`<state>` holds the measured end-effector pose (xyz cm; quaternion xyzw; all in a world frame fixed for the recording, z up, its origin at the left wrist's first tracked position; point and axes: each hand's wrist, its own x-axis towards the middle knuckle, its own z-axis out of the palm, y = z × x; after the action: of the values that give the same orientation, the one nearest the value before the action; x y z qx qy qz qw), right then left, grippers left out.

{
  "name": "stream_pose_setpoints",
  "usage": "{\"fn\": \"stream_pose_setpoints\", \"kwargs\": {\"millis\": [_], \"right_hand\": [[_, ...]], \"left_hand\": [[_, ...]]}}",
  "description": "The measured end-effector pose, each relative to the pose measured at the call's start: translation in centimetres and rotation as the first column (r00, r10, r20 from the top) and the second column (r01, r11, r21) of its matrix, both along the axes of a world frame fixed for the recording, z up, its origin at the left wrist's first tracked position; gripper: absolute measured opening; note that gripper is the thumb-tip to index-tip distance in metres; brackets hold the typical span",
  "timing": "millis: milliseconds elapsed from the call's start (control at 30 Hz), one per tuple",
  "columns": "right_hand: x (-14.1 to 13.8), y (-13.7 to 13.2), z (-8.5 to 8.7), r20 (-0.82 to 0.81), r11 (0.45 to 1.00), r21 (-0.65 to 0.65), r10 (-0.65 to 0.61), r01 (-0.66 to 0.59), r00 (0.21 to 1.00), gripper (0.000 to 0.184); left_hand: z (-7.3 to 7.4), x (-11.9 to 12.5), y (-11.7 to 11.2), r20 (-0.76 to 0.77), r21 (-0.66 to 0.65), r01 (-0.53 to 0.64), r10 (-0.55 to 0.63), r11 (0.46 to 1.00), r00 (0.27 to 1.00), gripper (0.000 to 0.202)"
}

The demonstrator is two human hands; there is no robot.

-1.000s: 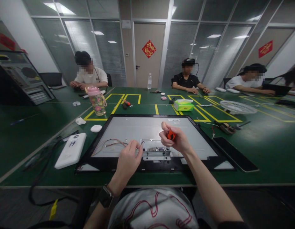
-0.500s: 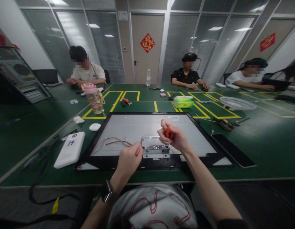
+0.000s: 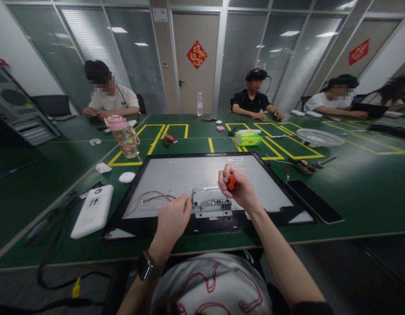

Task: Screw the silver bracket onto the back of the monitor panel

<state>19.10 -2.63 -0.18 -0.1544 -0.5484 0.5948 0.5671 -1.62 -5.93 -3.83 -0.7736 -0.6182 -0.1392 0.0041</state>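
Note:
A dark-framed display panel [image 3: 202, 173] lies on its face, its silvery back upward. Fixed near its front edge is a metal bracket [image 3: 197, 214] with a row of ports [image 3: 213, 202]. My right hand [image 3: 240, 188] is closed around the red-and-black handle of a screwdriver [image 3: 232, 182]; it hangs over the bracket's right end, where the shaft points down. My left hand [image 3: 174, 214] has its fingers curled together at the bracket's left side, and whatever they pinch is hidden. Thin coloured wires [image 3: 153, 193] lie on the panel just beyond that hand.
A white power bank [image 3: 92, 211] and black cables lie left; a black phone [image 3: 315, 202] lies right. Farther back stand a pink-lidded bottle [image 3: 123, 138], green tissue pack [image 3: 247, 138], white fan grille [image 3: 320, 138] and red-handled tool [image 3: 169, 137]. Several people sit across the table.
My left hand has shifted slightly left and down, its fingers looking a little straighter. The screwdriver stays in my right hand over the same end of the bracket. The whole view has turned slightly.

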Motion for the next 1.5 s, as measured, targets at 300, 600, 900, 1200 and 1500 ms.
{"fn": "stream_pose_setpoints", "kwargs": {"millis": [300, 600, 900, 1200, 1500], "right_hand": [[0.2, -0.2, 0.1, 0.004, 0.989, -0.108, -0.102, 0.102, 0.995, 0.037], [-0.6, -0.3, -1.0, -0.053, 0.984, -0.012, -0.178, 0.178, 0.983, 0.029], [0.1, -1.1, -1.0, -0.049, 0.972, -0.08, -0.225, 0.22, 0.973, 0.039], [-0.2, -1.1, -1.3, -0.116, 0.986, -0.059, -0.161, 0.155, 0.98, 0.038], [0.2, -0.8, -1.1, 0.122, 0.98, -0.043, -0.185, 0.192, 0.975, 0.044]], "left_hand": [[-0.6, -0.1, 0.2, 0.059, -0.006, 0.041, -0.04, 0.999, 0.997, 0.024], [-0.3, 0.6, 0.3, 0.002, -0.019, 0.031, -0.031, 0.999, 1.0, 0.024], [-0.9, 0.5, -0.2, -0.018, 0.025, 0.058, -0.057, 0.998, 0.998, 0.022], [-0.7, 0.7, -0.2, -0.039, -0.014, 0.038, -0.038, 0.999, 0.998, 0.023], [-0.5, 0.8, -0.1, -0.063, -0.046, 0.021, -0.023, 0.999, 0.998, 0.024]]}}
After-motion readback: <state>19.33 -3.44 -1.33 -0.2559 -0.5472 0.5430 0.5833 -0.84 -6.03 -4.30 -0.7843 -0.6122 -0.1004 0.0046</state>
